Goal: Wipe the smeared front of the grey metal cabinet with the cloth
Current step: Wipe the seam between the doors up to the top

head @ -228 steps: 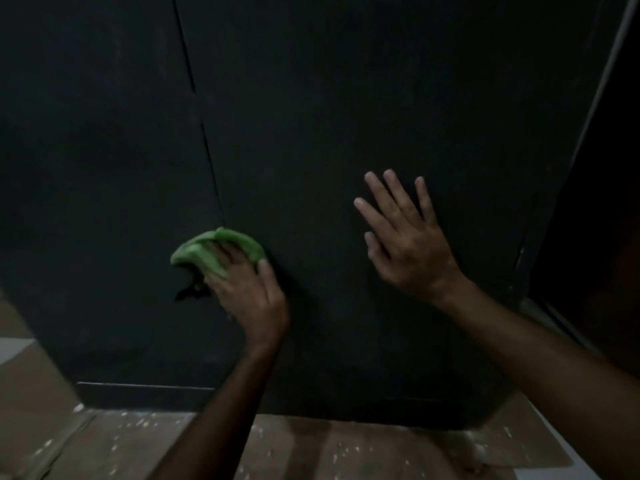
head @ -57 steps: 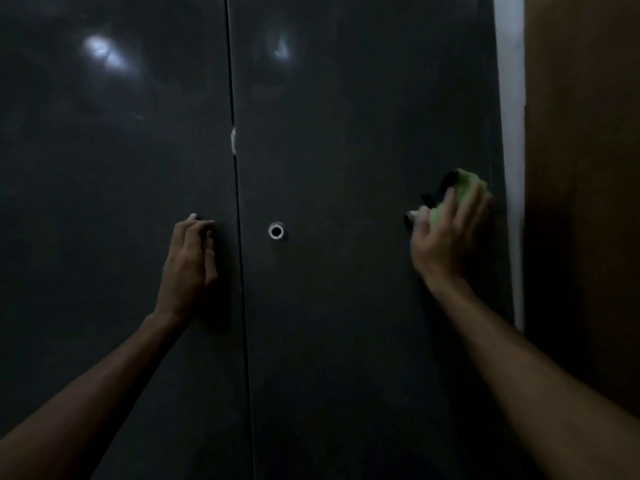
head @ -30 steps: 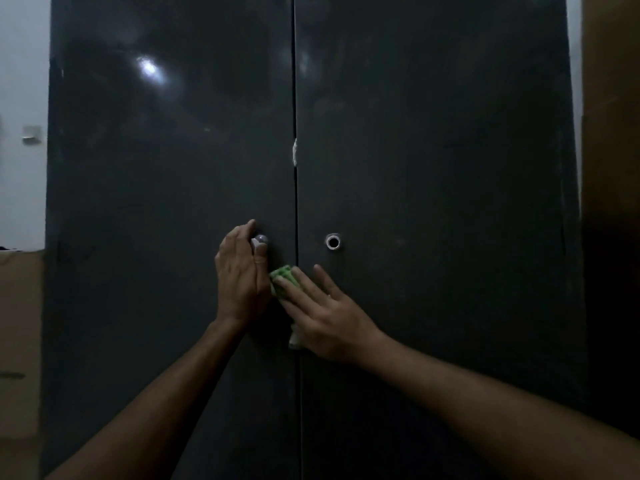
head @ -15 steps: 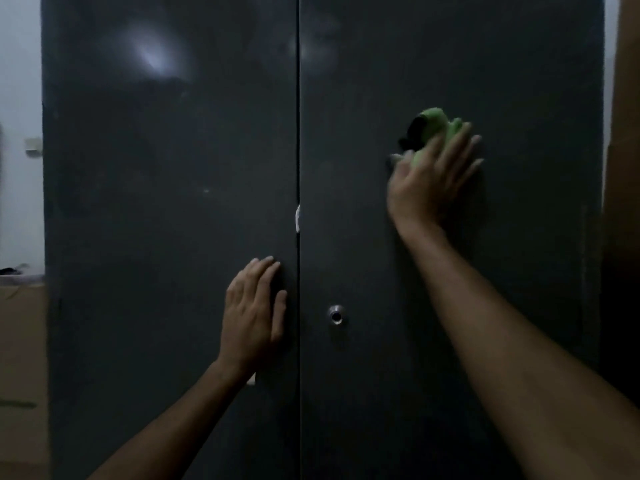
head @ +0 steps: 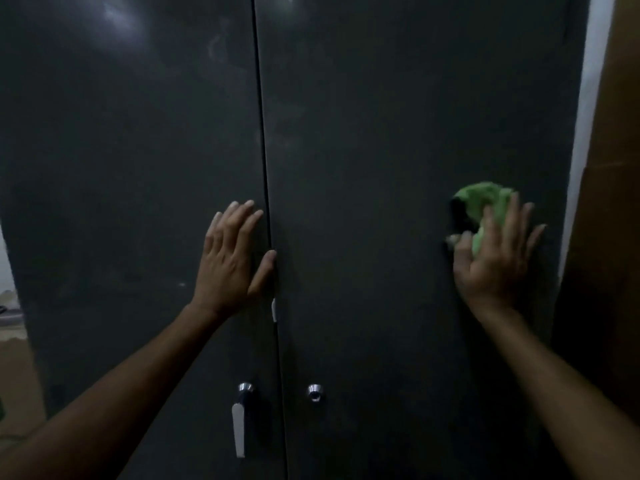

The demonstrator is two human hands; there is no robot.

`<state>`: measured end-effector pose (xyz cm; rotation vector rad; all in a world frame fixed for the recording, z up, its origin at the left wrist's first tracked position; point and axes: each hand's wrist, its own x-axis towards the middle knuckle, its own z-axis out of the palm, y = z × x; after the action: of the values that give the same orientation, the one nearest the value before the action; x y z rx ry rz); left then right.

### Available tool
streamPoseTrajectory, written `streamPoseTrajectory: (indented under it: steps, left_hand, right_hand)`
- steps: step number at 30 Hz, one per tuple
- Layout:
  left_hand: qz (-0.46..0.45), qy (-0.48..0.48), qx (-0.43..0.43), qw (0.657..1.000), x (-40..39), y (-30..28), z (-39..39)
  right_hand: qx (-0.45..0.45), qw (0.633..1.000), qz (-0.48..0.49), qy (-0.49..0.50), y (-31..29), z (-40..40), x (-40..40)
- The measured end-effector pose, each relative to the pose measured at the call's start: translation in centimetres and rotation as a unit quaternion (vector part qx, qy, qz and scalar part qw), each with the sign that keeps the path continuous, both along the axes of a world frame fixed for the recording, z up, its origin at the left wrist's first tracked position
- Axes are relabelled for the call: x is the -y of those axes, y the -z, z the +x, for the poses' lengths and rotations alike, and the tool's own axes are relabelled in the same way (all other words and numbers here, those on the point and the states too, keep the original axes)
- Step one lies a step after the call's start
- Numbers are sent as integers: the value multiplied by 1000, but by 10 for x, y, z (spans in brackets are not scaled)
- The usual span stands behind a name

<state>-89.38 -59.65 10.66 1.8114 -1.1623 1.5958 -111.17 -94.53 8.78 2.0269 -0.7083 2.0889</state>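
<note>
Cloth (head: 483,207) bunched near the right door's outer edge, pinned flat against the cabinet (head: 381,133) under the right hand (head: 495,258), fingers spread and straight. Faint smears show up and to the left, by the centre seam (head: 265,168), so I reckon that's the way to sweep. Left hand (head: 230,261) braces the left door, palm flat, fingers straight. No readable writing anywhere.

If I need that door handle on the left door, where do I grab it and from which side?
Grip the handle on its long pale lever, below the chrome hub, coming straight in from the front with fingers wrapping from the left. It hangs vertically near the door gap, so the right side looks tight. The left hand, flat on the same door above it, is nearest.
</note>
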Motion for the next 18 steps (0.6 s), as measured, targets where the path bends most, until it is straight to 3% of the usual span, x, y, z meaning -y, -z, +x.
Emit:
streamPoseTrajectory:
  steps: [2, 4, 5, 7, 9, 13, 15, 18]
  left_hand:
    - [2, -6, -4, 1000, 7, -21, -1]
    - [11, -15, -7, 1000, 12, -35, 1]
    - [25, -22, -5, 999, 13, -41, 3]
    - [55, -33, 9, 998, 13, -50, 9]
    - [70, -37, 25, 997, 11, -55, 16]
    - [82, -49, 39, 995, 8, -55, 27]
    - [80, -50, 34, 995, 10, -52, 28]
    - [72, -53, 26, 996, 12, -50, 27]
  right_hand:
    - [84, 993, 85, -3, -38, 17, -24]
    - [52, 997, 41, -26, -49, 50, -66]
    - [-19, 998, -45, -43, -35, 64, -81]
    - [-209, 952, -210, -78, 14, 60, -91]
    - [-295, 918, -256, -66, 51, 20, -55]
    - [-233, 971, -39, 43, 37, -62, 22]
    - [-142, 987, 70, 37, -10, -60, 28]
    - [-25, 993, 114, -6, -75, -16, 0]
